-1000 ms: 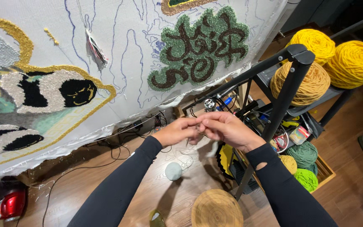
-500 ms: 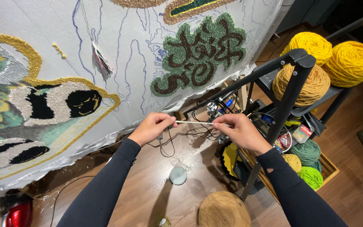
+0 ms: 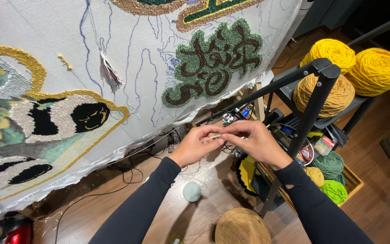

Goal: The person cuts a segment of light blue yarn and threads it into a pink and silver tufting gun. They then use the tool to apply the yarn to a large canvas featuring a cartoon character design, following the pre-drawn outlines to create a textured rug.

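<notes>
My left hand (image 3: 196, 145) and my right hand (image 3: 254, 142) meet in front of me, fingertips together, pinching a short pale strand of yarn (image 3: 213, 137) between them. Both arms wear black sleeves. Behind the hands hangs a large white tufting cloth (image 3: 132, 58) with a green and brown tufted patch (image 3: 213, 63) and a black, white and gold design (image 3: 55, 117) at the left. A small pale yarn ball (image 3: 192, 191) lies on the wooden floor below my hands.
A black metal rack (image 3: 314, 97) stands at the right with yellow and mustard yarn cones (image 3: 353, 68) on its shelf and green yarn (image 3: 332, 178) in a wooden box below. A round wooden stool (image 3: 242, 227) sits near my feet. Black cables (image 3: 132, 167) run along the floor.
My hands were apart half a second ago with the strand stretched between them. They have come back together, fingertips touching. The view has shifted slightly.
</notes>
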